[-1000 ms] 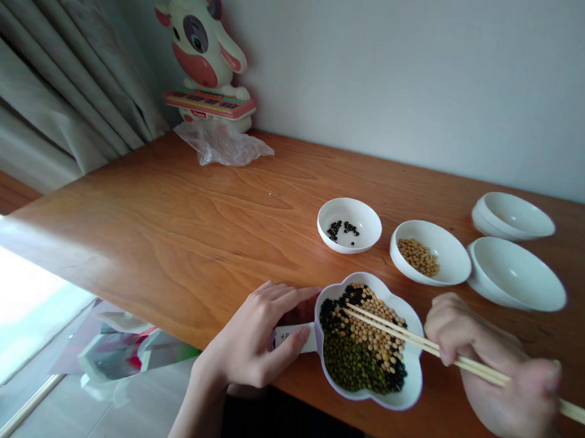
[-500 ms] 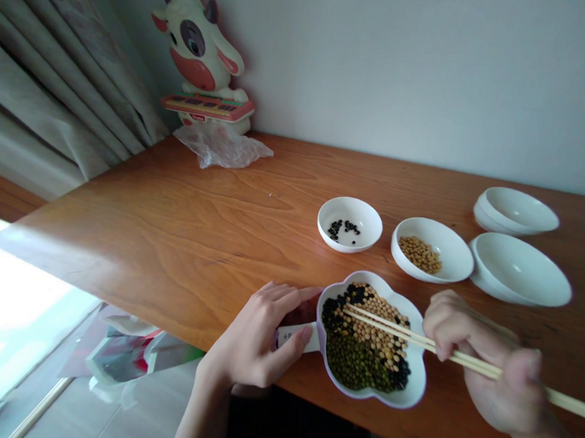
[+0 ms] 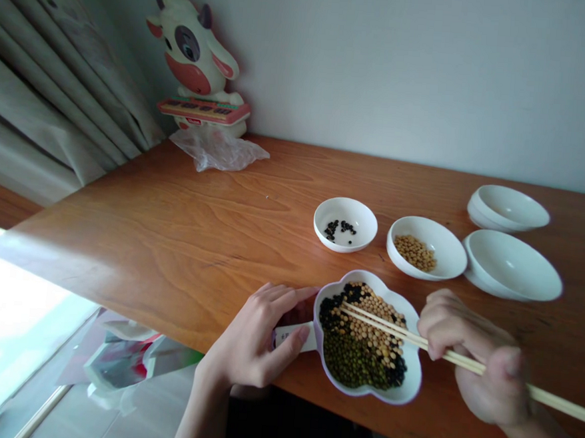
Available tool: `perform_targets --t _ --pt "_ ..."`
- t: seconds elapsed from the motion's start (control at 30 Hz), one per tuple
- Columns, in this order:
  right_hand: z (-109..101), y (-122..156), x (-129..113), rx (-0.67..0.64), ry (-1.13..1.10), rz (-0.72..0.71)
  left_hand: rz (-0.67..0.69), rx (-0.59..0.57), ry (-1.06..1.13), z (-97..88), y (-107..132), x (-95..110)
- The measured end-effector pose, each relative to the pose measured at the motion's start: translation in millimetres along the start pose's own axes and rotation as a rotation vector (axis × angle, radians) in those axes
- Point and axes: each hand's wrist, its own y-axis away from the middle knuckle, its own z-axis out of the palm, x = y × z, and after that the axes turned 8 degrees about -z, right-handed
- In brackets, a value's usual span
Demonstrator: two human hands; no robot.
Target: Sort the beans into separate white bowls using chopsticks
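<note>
My left hand (image 3: 254, 333) grips the white handle (image 3: 291, 336) of a lilac-rimmed, flower-shaped white bowl (image 3: 415, 364). That bowl holds a mix of black beans (image 3: 330, 313), soybeans (image 3: 370, 318) and green mung beans (image 3: 353, 360) in loose patches. My right hand (image 3: 470, 355) is shut on a pair of light wooden chopsticks (image 3: 389, 329), whose tips lie over the beans at the bowl's far left. Nearby stand a small white dish (image 3: 360, 214) with a few black beans and a white dish (image 3: 450, 257) with soybeans.
Two larger white bowls (image 3: 512, 274) stand at the right on the wooden table (image 3: 146, 235). A cow toy (image 3: 191, 58) with a toy keyboard stands on crumpled clear plastic (image 3: 217, 150) at the back. A curtain hangs left; a bag lies on the floor below.
My right hand and the chopsticks have shifted slightly left over the bowl. The whole scene has drifted a little in view. The beans look about the same.
</note>
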Motion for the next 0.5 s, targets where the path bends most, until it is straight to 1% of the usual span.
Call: perform_targets --t 0.17,0.27,0.33,0.4,0.5 --pt "1.2 -4.8 -4.6 0.063 -0.054 -0.018 -0.002 0.012 0.005 0.1 1.3 0.2" --pt "-5.4 -3.7 -5.6 0.13 -0.066 0.007 -0.007 0.008 0.001 0.1 1.3 -0.7" --pt "-14.1 -1.2 -4.2 0.215 -0.051 0.031 -0.008 0.007 -0.007 0.0 0.8 -1.8" --pt "-25.8 2.2 -0.2 0.322 0.001 0.011 -0.007 0.004 -0.012 -0.2 0.1 -2.9" --pt "-46.7 9.8 9.4 0.535 0.206 -0.136 -0.005 -0.006 -0.016 -0.1 -0.3 -4.0"
